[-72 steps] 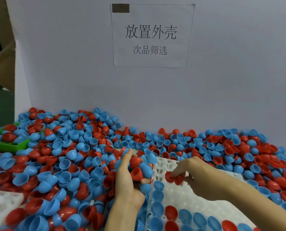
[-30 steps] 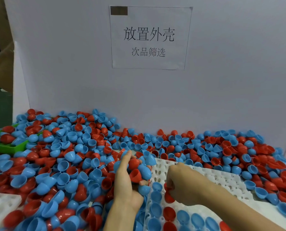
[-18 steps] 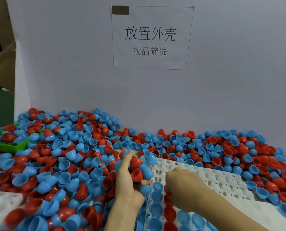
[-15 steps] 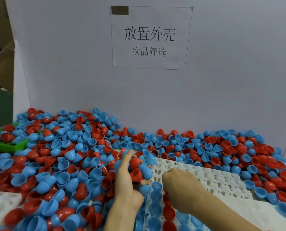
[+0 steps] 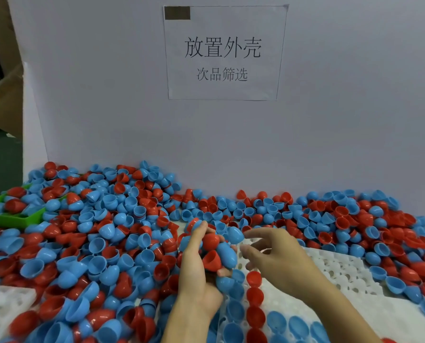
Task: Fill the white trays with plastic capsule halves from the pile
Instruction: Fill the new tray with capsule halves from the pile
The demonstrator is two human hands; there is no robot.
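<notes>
A big pile of red and blue capsule halves [image 5: 102, 233] covers the bench. A white tray [image 5: 350, 276] with round pockets lies at the front right; its near-left pockets hold blue and red halves in columns. My left hand [image 5: 196, 266] is cupped upright beside the tray's left edge and holds a handful of capsule halves [image 5: 218, 251]. My right hand [image 5: 275, 256] hovers over the tray with fingers spread and relaxed. Its fingertips are next to the handful and hold nothing.
A white backboard with a paper sign [image 5: 222, 53] stands behind the pile. A green bin [image 5: 11, 217] sits at the left edge, partly buried in halves. A second white tray [image 5: 1, 310] shows at the bottom left. Loose halves ring the tray on the right.
My right hand has lifted from the tray's pocket column, where it was curled, and now reaches with open fingers toward the handful. A red half now sits in that column. My left hand has barely moved.
</notes>
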